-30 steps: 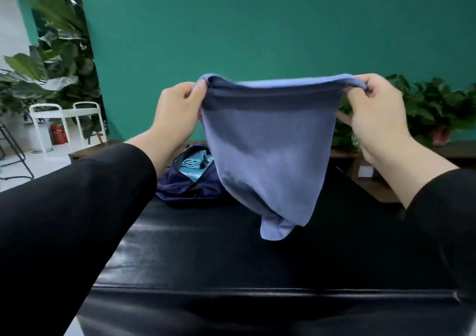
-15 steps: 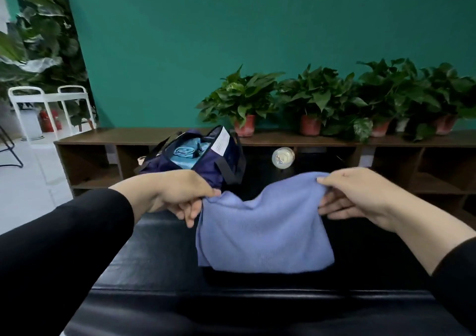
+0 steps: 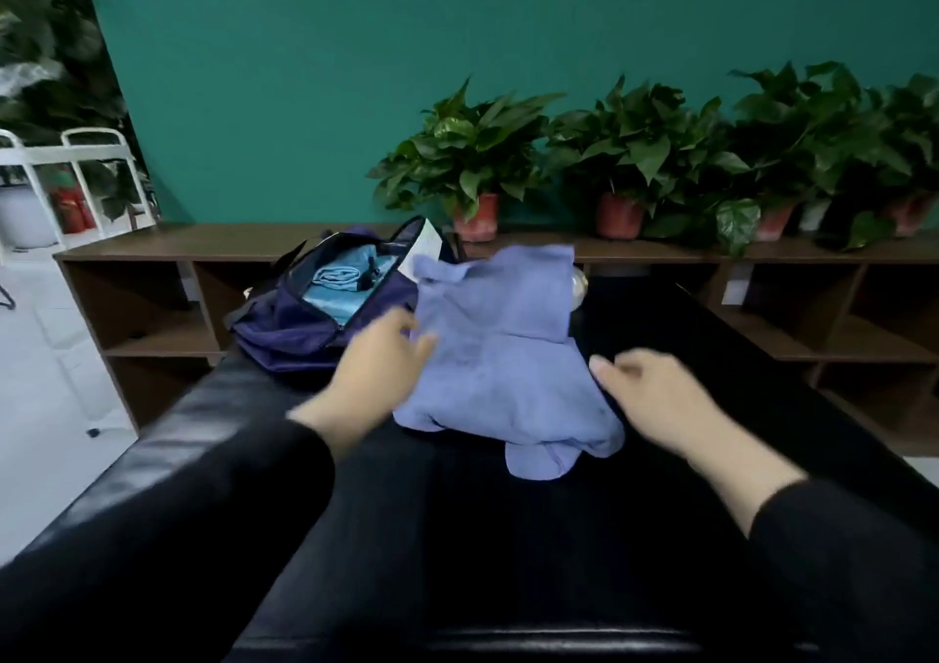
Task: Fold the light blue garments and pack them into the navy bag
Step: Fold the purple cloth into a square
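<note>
A light blue garment [image 3: 503,357] lies rumpled on the black padded bench [image 3: 203,439], its far part bunched up. My left hand [image 3: 376,362] touches its left edge with straight fingers, blurred by motion. At the garment's right edge is my right hand [image 3: 655,388], thumb pointing toward the cloth and fingers loosely curled, with nothing visibly held. The navy bag [image 3: 284,327] stands unzipped at the bench's far left, just left of the garment. Inside it lies a folded light blue garment [image 3: 345,281].
A low brown shelf unit [image 3: 152,251] runs along the teal wall behind the bench, with several potted plants [image 3: 472,154] on top. A white metal rack [image 3: 76,154] stands far left. A small round pale object [image 3: 579,289] peeks out behind the garment.
The garment came down from the air onto the bench and now lies bunched. Both hands have let go of its top edge and moved to its sides.
</note>
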